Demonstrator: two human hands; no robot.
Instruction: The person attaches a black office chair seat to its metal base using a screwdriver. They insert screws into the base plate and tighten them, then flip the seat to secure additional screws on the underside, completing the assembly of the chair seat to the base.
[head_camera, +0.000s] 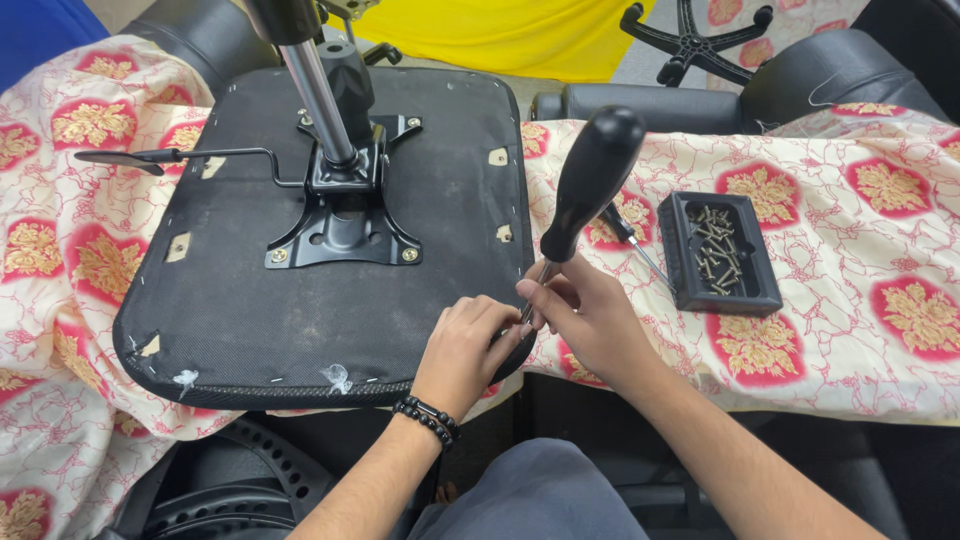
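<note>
An upturned black chair seat (250, 320) lies on a patterned cloth, with a metal mounting plate (340, 225) and a chrome gas cylinder (318, 95) standing up from its middle. My right hand (590, 320) grips the shaft of a black-handled screwdriver (592, 180), whose tip meets the seat's near right edge. My left hand (465, 350), wearing a black bead bracelet, presses its fingers on that same edge right beside the tip. What lies under the fingertips is hidden.
A black tray (680, 260) of several dark screws sits on the cloth to the right, with a second screwdriver (640, 250) lying next to it. A lever (180, 155) sticks out left of the plate. A chair base (690, 40) stands at the back.
</note>
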